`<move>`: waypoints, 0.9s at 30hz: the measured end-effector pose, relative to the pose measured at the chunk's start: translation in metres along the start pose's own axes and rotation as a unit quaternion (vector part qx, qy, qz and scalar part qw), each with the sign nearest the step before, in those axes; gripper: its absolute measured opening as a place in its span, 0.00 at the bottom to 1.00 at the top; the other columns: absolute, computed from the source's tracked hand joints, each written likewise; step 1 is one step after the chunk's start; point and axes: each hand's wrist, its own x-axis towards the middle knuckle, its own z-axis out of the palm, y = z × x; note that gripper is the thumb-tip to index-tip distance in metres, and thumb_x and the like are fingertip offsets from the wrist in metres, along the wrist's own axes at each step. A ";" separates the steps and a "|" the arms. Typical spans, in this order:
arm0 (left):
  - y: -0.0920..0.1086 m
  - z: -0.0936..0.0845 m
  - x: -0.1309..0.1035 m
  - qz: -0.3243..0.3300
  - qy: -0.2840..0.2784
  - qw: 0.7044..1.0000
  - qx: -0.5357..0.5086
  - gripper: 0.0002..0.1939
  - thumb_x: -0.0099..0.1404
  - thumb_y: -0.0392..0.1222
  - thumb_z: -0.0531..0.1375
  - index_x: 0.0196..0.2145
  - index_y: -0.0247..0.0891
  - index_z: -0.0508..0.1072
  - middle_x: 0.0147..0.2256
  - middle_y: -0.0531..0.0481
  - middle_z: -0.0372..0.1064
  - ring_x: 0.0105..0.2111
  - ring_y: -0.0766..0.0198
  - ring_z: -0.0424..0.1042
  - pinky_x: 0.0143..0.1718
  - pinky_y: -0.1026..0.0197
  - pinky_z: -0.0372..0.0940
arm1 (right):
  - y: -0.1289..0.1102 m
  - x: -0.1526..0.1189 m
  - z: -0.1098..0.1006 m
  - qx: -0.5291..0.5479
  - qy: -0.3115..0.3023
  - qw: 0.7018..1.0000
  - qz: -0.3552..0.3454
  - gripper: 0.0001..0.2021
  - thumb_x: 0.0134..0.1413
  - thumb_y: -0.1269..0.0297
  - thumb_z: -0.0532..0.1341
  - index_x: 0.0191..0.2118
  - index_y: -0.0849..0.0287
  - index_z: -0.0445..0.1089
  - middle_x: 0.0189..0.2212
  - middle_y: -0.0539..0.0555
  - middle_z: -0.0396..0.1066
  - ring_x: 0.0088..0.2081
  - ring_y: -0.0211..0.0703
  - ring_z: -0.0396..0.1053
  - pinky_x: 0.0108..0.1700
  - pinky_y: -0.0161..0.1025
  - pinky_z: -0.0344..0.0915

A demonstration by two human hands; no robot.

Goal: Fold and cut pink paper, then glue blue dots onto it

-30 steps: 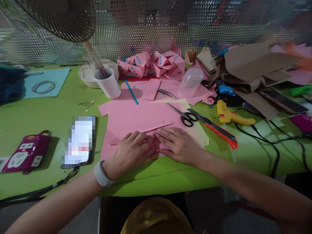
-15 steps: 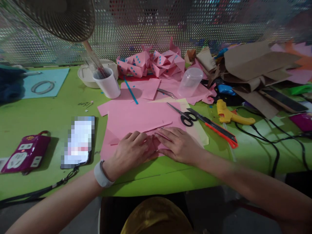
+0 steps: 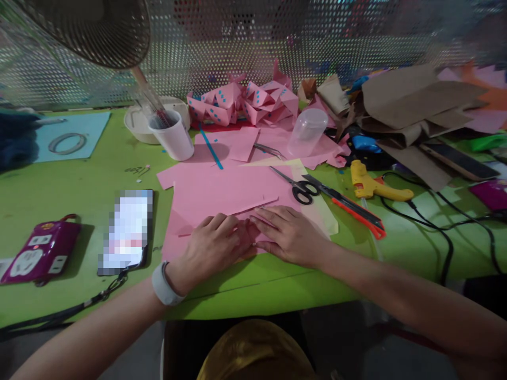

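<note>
A folded piece of pink paper (image 3: pixel 257 202) lies near the front of the table, its upper edge lifted slightly. My left hand (image 3: pixel 216 240), a grey band on its wrist, is closed with curled fingers on the left part of this paper. From the right, my right hand (image 3: pixel 291 235) grips the same paper, its thumb apart from the fingers at the near edge. The fingertips of both hands almost meet and hide the paper between them. Underneath is a larger pink sheet (image 3: pixel 214 187). Black-handled scissors (image 3: pixel 299 189) rest on the sheets beyond my right hand.
A utility knife (image 3: pixel 348 206) and a yellow glue gun (image 3: pixel 376 184) with cables lie right. A phone (image 3: pixel 127 229) and a purple box (image 3: pixel 43 248) are left. Behind stand a white cup (image 3: pixel 174 140), a clear plastic cup (image 3: pixel 309 132), folded pink shapes (image 3: pixel 222 103) and a fan (image 3: pixel 91 26).
The whole view has shifted very slightly. Both hands stay in place on the pink paper, with no clear movement of the fingers.
</note>
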 end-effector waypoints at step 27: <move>0.005 -0.001 0.003 0.025 -0.017 0.998 0.050 0.21 0.71 0.54 0.50 0.34 0.38 0.73 0.33 0.47 0.70 0.31 0.59 0.67 0.28 0.57 0.56 | 0.001 0.001 0.000 -0.047 0.004 0.999 -0.021 0.24 0.66 0.52 0.52 0.55 0.68 0.68 0.55 0.64 0.69 0.54 0.56 0.65 0.53 0.52 0.65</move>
